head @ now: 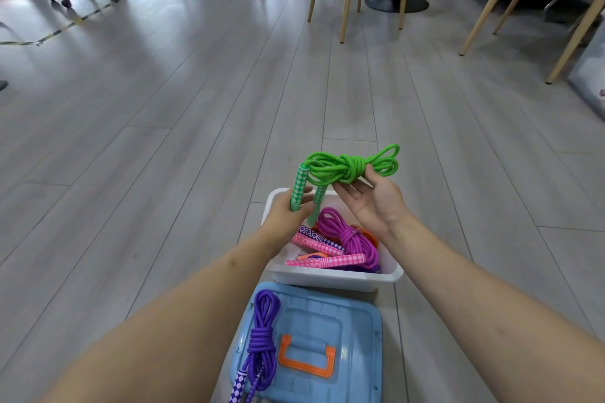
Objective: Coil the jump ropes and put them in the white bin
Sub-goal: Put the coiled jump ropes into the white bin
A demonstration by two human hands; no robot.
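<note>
A coiled purple rope (262, 334) lies on the blue lid (330, 321). Over the white bin (330, 278), the left hand (288, 213) grips the green rope (350, 165) by its stiff handles while the right hand (373, 199), fingers straight, cradles its knot. Light and floppy, it is best held at the knot.

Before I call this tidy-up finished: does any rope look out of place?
Yes. A coiled purple jump rope lies on the blue lid, not in the white bin. The green jump rope is coiled but in hand above the bin.

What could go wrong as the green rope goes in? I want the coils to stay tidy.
The right hand lies open under the green rope, so the bundle may slip. The left hand grips only the handles, so the wrap could loosen. The white bin already holds ropes, and the coil may snag on them.
</note>
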